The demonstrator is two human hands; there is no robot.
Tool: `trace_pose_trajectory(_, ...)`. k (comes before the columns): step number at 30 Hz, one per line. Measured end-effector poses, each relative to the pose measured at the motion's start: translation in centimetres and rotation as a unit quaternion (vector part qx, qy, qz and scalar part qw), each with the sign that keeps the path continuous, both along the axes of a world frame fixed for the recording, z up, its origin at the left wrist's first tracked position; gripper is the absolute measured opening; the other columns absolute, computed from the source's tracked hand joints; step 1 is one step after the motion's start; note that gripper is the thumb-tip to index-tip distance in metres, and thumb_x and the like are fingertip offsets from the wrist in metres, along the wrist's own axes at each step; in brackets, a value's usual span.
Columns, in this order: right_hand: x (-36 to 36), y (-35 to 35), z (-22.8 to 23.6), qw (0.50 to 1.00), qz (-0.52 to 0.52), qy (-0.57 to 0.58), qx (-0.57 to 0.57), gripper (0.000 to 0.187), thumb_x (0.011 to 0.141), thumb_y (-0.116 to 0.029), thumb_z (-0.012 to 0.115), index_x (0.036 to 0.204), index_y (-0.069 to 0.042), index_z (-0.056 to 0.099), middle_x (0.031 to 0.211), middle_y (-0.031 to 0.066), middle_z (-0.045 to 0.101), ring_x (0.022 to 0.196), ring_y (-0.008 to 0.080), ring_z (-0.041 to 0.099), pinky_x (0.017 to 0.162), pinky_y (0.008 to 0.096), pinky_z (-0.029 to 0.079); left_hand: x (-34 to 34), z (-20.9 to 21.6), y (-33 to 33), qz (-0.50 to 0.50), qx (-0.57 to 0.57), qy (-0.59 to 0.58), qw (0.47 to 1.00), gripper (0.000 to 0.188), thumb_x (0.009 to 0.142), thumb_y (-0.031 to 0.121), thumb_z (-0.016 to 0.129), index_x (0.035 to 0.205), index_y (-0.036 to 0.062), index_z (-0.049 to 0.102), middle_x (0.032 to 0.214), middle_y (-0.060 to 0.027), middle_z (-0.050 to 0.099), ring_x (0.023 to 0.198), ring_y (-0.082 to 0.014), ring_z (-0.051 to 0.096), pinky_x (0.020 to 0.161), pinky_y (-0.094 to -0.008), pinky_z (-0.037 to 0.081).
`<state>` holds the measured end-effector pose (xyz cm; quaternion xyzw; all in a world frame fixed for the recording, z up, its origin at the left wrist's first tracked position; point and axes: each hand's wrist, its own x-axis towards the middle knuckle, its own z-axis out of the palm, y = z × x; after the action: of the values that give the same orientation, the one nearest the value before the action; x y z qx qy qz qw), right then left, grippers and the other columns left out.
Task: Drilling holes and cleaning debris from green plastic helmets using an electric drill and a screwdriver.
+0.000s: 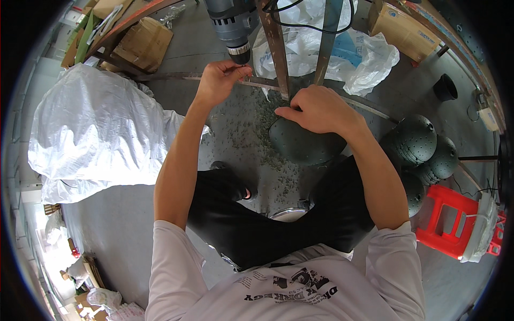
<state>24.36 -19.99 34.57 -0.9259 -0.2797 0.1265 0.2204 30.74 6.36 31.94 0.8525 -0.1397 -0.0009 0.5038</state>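
Note:
My left hand (218,81) is raised just under the chuck of a grey power drill (231,27), which points down from above. Its thumb and fingertips are pinched together, and what lies between them is too small to make out. A dark green dome-shaped shell (305,143) sits in front of my right knee. Curled over its far edge, my right hand (320,109) grips it with the thumb toward the left; part of the rim is hidden under the fingers. Small green shavings (276,171) are scattered over the floor beneath the drill.
Perforated green shells (415,139) are stacked at the right, beside a red plastic stool (447,222). Metal legs (276,48) stand under the drill, with crumpled plastic (369,59) behind. A large silver-covered heap (96,123) fills the left. Cardboard boxes (142,45) lie farther back.

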Motion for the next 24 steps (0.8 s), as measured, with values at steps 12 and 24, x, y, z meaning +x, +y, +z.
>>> trace_pose_trajectory(12, 0.0, 0.2, 0.0, 0.999, 0.007, -0.024, 0.036, 0.054, 0.094, -0.046, 0.059, 0.07, 0.001, 0.071, 0.058, 0.0194, 0.059, 0.062, 0.0394, 0.061, 0.063, 0.0477, 0.048, -0.2, 0.4, 0.1, 0.026, 0.042, 0.001, 0.999, 0.023, 0.092, 0.02, 0.072, 0.1, -0.0015, 0.074, 0.085, -0.0043, 0.074, 0.078, -0.0088, 0.065, 0.076, -0.0257, 0.052)
trace_pose_trajectory(24, 0.2, 0.0, -0.3, 0.999, 0.002, -0.029, 0.036, 0.054, 0.093, -0.049, 0.059, 0.074, 0.0, 0.072, 0.065, 0.0191, 0.063, 0.07, 0.0399, 0.064, 0.068, 0.0488, 0.049, 1.9, 8.1, -4.0, -0.004, -0.33, -0.071, 0.941, 0.064, 0.079, 0.039, 0.084, 0.115, -0.0068, 0.06, 0.109, -0.0114, 0.068, 0.1, -0.017, 0.064, 0.088, -0.0306, 0.051)
